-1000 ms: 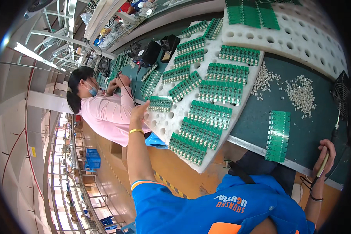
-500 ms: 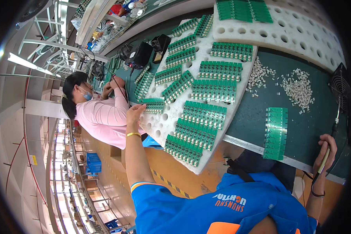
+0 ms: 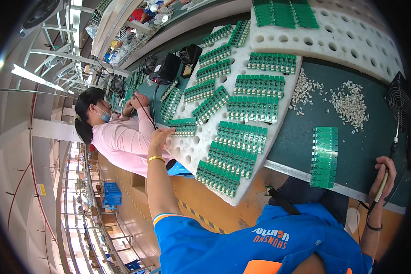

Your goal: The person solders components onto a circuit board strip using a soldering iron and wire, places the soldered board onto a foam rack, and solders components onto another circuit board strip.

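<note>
At the left edge of a white foam tray, my left hand pinches the end of a green circuit board panel lying on the foam. My right hand grips a pen-shaped soldering iron at the far right, its shaft pointing away from me and its cable looping below. Left of the right hand, a bare-looking green board panel lies across the table's front edge. More green panels with white connectors rest in rows on the foam.
Loose white connectors lie in two heaps on the dark green table. A second perforated foam sheet carries more boards. A round wire-guarded fan stands right. A co-worker in pink sits left beside a black box.
The whole view has shifted slightly, so the tray and boards sit a little lower and farther right. Both hands keep their holds.
</note>
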Action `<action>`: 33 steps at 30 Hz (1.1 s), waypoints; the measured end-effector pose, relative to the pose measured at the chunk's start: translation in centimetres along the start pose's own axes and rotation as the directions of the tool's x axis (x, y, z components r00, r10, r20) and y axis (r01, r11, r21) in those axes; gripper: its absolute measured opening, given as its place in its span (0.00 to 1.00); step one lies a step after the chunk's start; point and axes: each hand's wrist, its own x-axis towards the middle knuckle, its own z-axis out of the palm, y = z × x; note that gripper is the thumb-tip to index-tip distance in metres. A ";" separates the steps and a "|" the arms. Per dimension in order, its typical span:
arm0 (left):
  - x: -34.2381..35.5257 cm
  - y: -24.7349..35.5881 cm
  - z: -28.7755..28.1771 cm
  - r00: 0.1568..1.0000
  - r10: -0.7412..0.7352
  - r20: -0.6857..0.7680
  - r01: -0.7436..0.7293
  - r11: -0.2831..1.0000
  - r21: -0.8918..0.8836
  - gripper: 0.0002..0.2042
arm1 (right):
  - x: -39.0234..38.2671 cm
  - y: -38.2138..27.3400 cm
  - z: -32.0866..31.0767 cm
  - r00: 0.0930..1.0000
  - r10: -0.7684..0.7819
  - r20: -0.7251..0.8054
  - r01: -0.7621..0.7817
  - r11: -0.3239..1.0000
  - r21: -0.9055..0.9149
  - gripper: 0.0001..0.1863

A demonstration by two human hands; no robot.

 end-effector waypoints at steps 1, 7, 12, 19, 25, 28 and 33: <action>-0.3 0.1 -0.2 0.999 -0.037 0.023 0.038 0.999 -0.036 0.12 | 0.0 0.0 -0.1 1.000 0.000 0.006 0.000 1.000 -0.011 0.16; -1.0 0.9 0.5 0.996 0.008 0.087 -0.007 1.000 -0.017 0.15 | -0.3 0.4 -0.2 1.000 0.015 0.011 -0.015 0.999 -0.042 0.16; -0.2 0.7 0.2 0.998 0.009 0.059 -0.009 1.000 -0.002 0.17 | -0.3 0.5 -0.1 1.000 0.020 0.013 -0.019 0.999 -0.051 0.16; 0.0 0.5 0.1 0.994 0.042 0.103 -0.032 0.995 -0.095 0.26 | 0.0 0.4 -0.3 0.998 0.040 0.041 -0.036 0.995 -0.092 0.14; 0.4 0.0 -0.1 0.992 0.116 0.044 -0.108 0.983 -0.145 0.19 | 0.0 0.2 0.0 0.999 0.025 0.029 -0.022 0.994 -0.104 0.14; -0.1 0.1 -1.1 0.990 0.130 0.051 -0.111 0.957 -0.267 0.13 | 0.0 0.2 0.0 0.999 0.028 0.020 -0.026 0.994 -0.105 0.14; -1.1 0.1 -3.6 0.993 0.075 0.088 -0.044 0.950 -0.311 0.09 | 0.3 -0.2 0.1 0.999 0.012 0.033 -0.008 0.993 -0.117 0.14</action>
